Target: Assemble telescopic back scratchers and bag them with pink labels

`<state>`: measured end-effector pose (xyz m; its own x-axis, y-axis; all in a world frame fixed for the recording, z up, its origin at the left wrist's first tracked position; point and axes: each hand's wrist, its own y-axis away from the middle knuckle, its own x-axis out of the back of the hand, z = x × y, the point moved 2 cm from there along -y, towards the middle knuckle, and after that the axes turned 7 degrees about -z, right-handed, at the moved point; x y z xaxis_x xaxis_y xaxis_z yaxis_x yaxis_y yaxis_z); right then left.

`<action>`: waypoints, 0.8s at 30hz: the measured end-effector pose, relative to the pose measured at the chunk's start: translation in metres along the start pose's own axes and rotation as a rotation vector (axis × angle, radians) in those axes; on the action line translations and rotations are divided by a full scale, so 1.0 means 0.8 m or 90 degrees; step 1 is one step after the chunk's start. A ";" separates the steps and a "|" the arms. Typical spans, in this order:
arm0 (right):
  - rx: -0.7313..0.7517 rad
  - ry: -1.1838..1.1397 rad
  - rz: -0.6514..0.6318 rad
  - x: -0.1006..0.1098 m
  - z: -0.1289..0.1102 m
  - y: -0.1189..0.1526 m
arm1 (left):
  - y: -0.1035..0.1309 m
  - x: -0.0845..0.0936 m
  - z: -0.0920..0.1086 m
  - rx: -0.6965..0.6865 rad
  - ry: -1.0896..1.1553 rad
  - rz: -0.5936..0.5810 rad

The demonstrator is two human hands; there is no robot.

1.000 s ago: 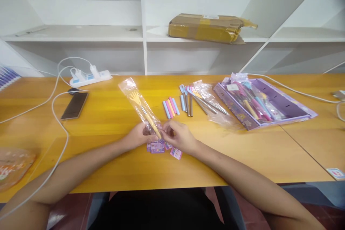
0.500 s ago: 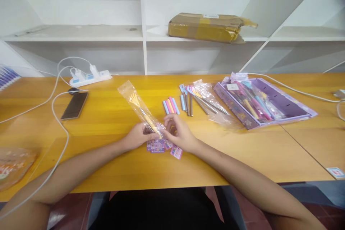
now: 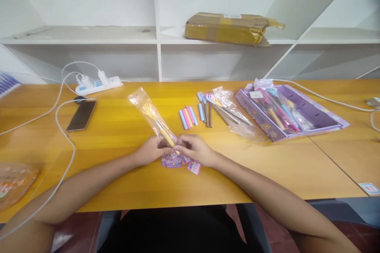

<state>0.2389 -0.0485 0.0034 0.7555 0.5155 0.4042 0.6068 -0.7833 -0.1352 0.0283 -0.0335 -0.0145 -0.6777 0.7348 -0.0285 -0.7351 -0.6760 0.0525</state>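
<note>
My left hand [image 3: 153,150] is closed around the lower part of a clear plastic bag [image 3: 138,97]. Inside the bag lies a yellow back scratcher [image 3: 168,137] with a claw head and metal rod, slanting up to the left. Fingers of my right hand [image 3: 194,149] pinch the bag's lower end by the handle. Small purple printed cards [image 3: 173,161] lie on the table under my hands, partly covered. Beyond my right hand are loose pastel handles [image 3: 187,118] in a row. Beside them lie several metal rods with coloured claw heads [image 3: 210,110].
At the right stands a purple display box [image 3: 323,128] holding bagged back scratchers, with empty plastic bags [image 3: 230,101] against its left side. A phone [image 3: 82,116], a power strip [image 3: 99,86] and a white cable [image 3: 71,138] are on the left. A taped carton [image 3: 225,28] sits on the shelf.
My right hand's fingers, raised and spread a moment ago, have come down and left and closed on the bag's lower end. The left hand has hardly moved.
</note>
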 end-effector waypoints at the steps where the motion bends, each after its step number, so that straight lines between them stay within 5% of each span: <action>1: 0.001 0.013 -0.001 0.000 0.000 0.000 | 0.001 0.000 -0.001 0.001 0.002 -0.007; 24: 0.036 0.035 -0.060 0.005 -0.010 -0.002 | 0.005 0.001 0.008 -0.018 -0.036 -0.024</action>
<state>0.2390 -0.0479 0.0129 0.6805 0.5655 0.4660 0.6890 -0.7102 -0.1445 0.0250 -0.0349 -0.0076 -0.6474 0.7617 0.0261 -0.7614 -0.6479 0.0236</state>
